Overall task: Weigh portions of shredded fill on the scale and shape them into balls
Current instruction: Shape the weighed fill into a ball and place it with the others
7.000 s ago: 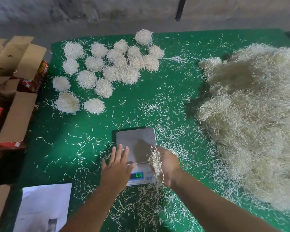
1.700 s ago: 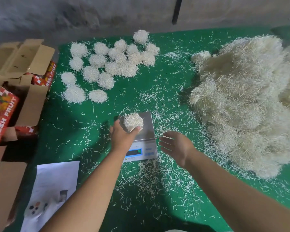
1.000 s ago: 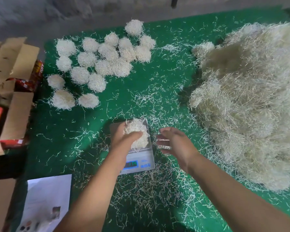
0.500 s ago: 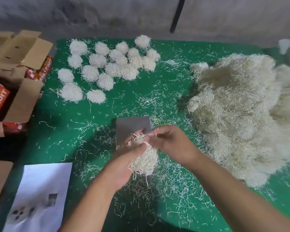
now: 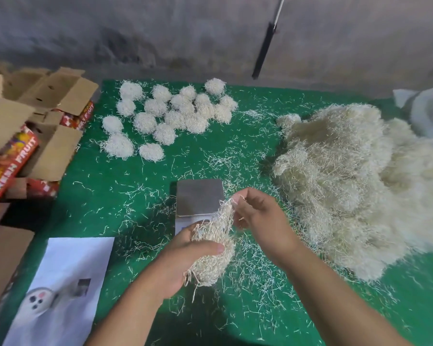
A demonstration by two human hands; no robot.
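Left hand (image 5: 185, 258) cups loose clump (image 5: 214, 253) above desk (image 5: 135, 186); right hand (image 5: 258, 216) pinches top strands. Risk: shreds drop, weighed portion goes light.

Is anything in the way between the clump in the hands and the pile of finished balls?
Only the scale sits partly along that path on the green cloth. The clump is held above it, so it could pass over to the balls.
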